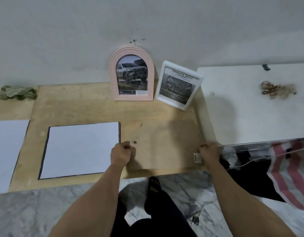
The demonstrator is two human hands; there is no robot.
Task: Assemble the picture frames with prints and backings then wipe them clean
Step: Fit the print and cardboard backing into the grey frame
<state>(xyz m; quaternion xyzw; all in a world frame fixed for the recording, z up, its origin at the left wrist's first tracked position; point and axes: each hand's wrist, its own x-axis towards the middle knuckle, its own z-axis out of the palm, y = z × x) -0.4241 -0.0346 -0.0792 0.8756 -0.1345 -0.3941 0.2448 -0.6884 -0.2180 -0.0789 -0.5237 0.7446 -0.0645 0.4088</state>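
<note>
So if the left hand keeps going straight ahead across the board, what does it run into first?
Most likely the small metal hanger clip, lying on the wooden board just ahead of the left hand and slightly to its right. Beyond that the board looks bare up to the pink arched frame against the wall, though depth is hard to judge.

Pink arched frame (pixel 131 75) upright against wall, at back of wooden worktop (pixel 89 103). White frame (pixel 179 85) just right of it, tilted. White sheet (pixel 81 149) front-left. Both hands curled near front.
</note>
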